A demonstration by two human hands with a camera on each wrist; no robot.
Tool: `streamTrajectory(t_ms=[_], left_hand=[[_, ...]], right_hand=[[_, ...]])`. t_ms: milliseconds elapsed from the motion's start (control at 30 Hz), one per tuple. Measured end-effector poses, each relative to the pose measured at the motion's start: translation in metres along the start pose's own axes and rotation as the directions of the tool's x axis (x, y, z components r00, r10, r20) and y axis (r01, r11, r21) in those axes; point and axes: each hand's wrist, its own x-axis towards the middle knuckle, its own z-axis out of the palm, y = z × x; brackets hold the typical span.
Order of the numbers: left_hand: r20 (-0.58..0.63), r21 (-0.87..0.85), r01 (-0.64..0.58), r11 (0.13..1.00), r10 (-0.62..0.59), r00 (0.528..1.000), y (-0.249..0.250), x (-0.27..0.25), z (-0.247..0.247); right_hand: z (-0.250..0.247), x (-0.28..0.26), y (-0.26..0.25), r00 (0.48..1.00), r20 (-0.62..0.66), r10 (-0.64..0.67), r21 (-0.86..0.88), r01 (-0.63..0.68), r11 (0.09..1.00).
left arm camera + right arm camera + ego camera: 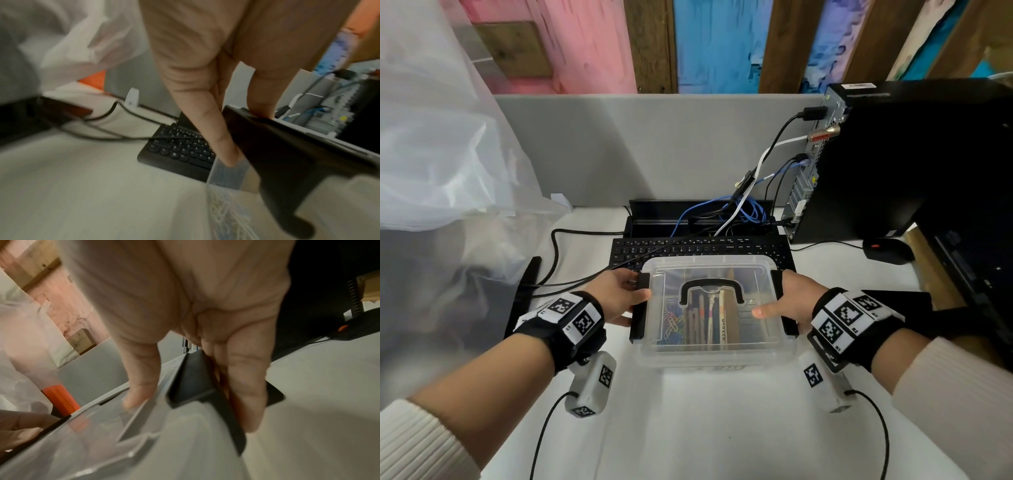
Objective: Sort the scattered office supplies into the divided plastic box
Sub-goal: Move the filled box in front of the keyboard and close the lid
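A clear plastic box (709, 354) with its lid on stands on the white desk, partly over the keyboard. A black carry handle (710, 286) lies flat on the lid. Through the lid I see coloured paper clips (673, 323) at the left and markers (722, 327) in the middle. My left hand (628, 294) pinches the left black latch (640, 318), thumb on top, fingers under it against the box wall (226, 203). My right hand (779, 305) grips the right black latch (790, 327), thumb on the lid (123, 443), fingers down the latch's outer side (191, 381).
A black keyboard (688, 248) lies behind and under the box's far edge. A computer tower (893, 161) with many cables stands at the back right, a black mouse (887, 250) beside it. Clear plastic sheeting (441, 154) fills the left. A black cable (571, 233) crosses the desk.
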Motion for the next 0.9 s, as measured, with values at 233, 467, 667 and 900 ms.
streamTrajectory(t_ms=[233,467,667,900], left_hand=[[0.08,0.145,-0.065,0.987,0.054,0.995,-0.004,-0.014,-0.001],[0.064,0.103,-0.094,0.99,0.088,0.994,-0.002,-0.014,0.001],[0.043,0.117,-0.09,0.989,0.086,0.995,-0.001,-0.015,0.005],[0.042,0.125,-0.08,0.989,0.076,0.996,0.0,-0.018,0.008]], right_hand=[[0.007,-0.001,0.015,0.993,-0.108,-0.055,0.134,0.07,0.989],[0.002,-0.013,0.017,0.999,-0.047,0.004,0.519,0.021,0.854],[0.002,-0.008,0.015,0.999,-0.048,0.015,0.495,0.011,0.869],[0.0,-0.012,0.016,0.999,-0.036,0.025,0.457,-0.006,0.889]])
